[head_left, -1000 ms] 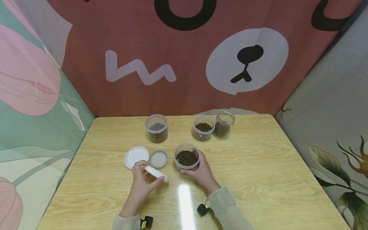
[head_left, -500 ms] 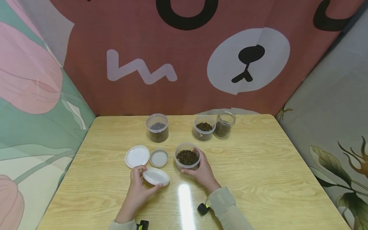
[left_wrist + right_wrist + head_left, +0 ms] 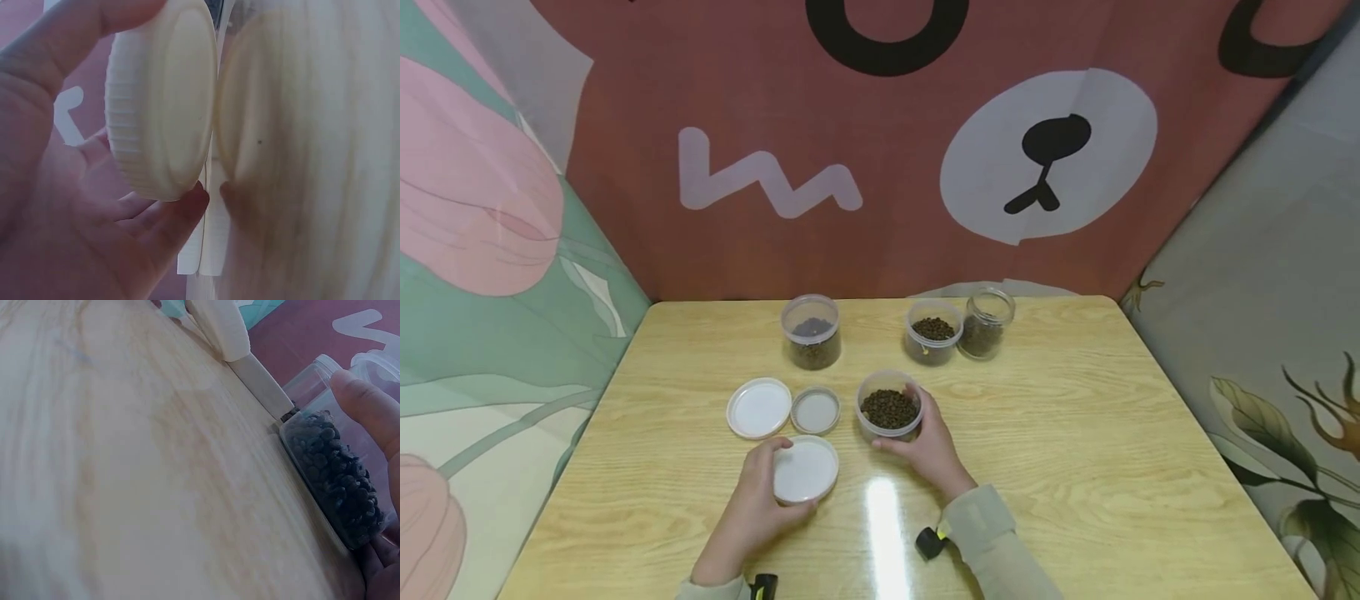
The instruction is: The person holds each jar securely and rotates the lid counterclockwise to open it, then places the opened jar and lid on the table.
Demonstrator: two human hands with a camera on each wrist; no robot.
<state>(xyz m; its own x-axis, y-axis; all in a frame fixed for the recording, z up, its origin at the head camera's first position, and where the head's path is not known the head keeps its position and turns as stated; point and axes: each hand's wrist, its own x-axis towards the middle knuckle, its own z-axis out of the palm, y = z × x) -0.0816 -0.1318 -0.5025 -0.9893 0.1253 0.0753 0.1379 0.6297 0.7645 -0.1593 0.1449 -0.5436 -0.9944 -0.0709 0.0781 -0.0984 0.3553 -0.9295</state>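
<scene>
My left hand grips a white ribbed screw lid by its rim, thumb on the near side and fingers on the far side. In the left wrist view the lid sits low at the tabletop, its flat top toward the wood; whether it touches cannot be told. My right hand holds a clear plastic jar from its right side. Dark brown pellets fill the lower part of this lidless jar, which stands upright on the table, as the right wrist view also shows.
A white lid and a smaller grey-rimmed lid lie beyond the left hand. Farther back stand a clear jar, another plastic jar and a glass jar, each with dark contents. A cloth backdrop rises behind the table.
My left hand has turned the white lid from a steep tilt to nearly flat and lowered it toward the table. The right hand and its jar have stayed in place.
</scene>
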